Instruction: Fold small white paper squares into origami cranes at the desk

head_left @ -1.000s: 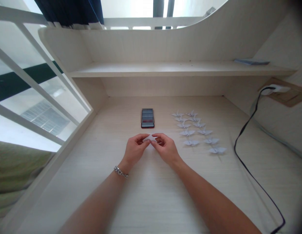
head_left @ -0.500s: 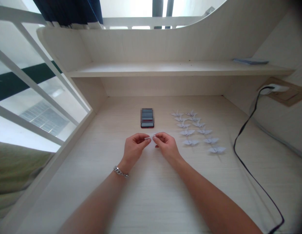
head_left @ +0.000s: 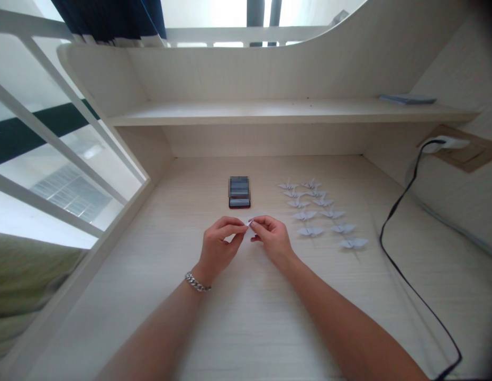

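A small piece of folded white paper [head_left: 251, 223] is pinched at the middle of the desk, mostly hidden by fingers. My left hand [head_left: 221, 244], with a silver chain bracelet [head_left: 197, 282] on its wrist, holds one side of the paper between its fingertips. My right hand [head_left: 272, 238] grips the other side. Just beyond my hands lies a dark smartphone [head_left: 239, 192] with a red edge, its screen blurred. To the right, several white origami cranes [head_left: 304, 215] stand in two rows.
A black cable [head_left: 400, 264] runs along the desk's right side up to a white plug [head_left: 444, 143] on a wall socket plate. A wooden shelf [head_left: 270, 112] spans the back, with a bluish booklet [head_left: 408, 99] on it. A white railing [head_left: 51, 137] borders the left.
My hands have drawn closer together since the earlier frames. The paper now looks smaller and more tightly folded between my fingertips. The phone and cranes have not moved.
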